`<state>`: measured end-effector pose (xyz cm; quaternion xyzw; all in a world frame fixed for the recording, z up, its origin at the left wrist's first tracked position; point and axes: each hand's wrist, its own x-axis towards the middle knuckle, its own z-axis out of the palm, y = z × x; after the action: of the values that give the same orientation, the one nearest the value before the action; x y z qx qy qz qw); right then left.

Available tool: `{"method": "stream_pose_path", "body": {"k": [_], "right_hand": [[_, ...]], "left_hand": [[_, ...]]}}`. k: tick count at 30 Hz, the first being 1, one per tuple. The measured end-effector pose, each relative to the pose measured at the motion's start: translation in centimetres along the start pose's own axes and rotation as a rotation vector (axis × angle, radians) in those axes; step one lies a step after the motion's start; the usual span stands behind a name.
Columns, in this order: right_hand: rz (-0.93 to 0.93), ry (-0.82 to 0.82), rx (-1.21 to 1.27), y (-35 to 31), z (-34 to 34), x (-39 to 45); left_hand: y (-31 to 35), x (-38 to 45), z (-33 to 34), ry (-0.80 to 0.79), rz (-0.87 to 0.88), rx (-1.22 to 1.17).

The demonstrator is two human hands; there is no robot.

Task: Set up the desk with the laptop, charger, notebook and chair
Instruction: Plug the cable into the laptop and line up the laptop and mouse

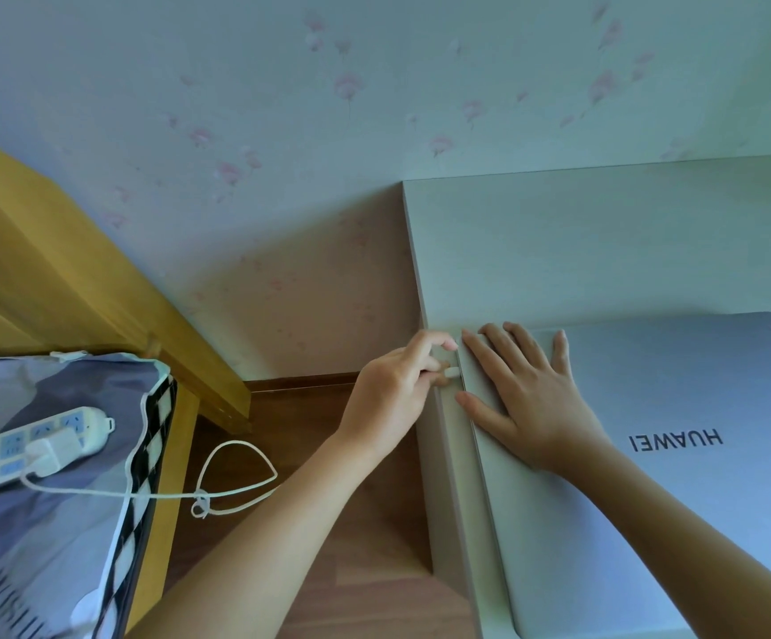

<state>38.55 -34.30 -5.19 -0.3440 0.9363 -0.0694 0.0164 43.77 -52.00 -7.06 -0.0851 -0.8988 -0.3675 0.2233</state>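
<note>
A closed silver laptop (678,477) lies on the white desk (582,242), its left edge near the desk's left edge. My right hand (526,389) presses flat on the lid near its far left corner. My left hand (397,389) pinches the white charger plug (452,372) right at the laptop's left side; whether it is seated in the port is hidden by my fingers. The white charger cable (236,481) loops over the floor to a charger brick (49,451) plugged into a power strip (28,447) on the bed. No notebook or chair is in view.
A bed with grey and checked bedding (52,523) and a yellow wooden frame (52,269) stands at the left. A narrow strip of wooden floor (328,523) separates bed and desk. A floral wallpapered wall (328,108) runs behind both.
</note>
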Motion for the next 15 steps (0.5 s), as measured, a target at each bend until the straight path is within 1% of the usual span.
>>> {"method": "stream_pose_path", "body": {"k": [6, 10, 15], "right_hand": [[-0.011, 0.007, 0.006, 0.1, 0.1, 0.0], [-0.015, 0.002, 0.021, -0.2, 0.1, 0.2], [-0.007, 0.024, 0.072, -0.3, 0.1, 0.3]], "left_hand": [[0.1, -0.2, 0.7, 0.048, 0.021, 0.056], [0.7, -0.4, 1.2, 0.078, -0.020, 0.041], [-0.1, -0.4, 0.9, 0.008, -0.025, 0.019]]}}
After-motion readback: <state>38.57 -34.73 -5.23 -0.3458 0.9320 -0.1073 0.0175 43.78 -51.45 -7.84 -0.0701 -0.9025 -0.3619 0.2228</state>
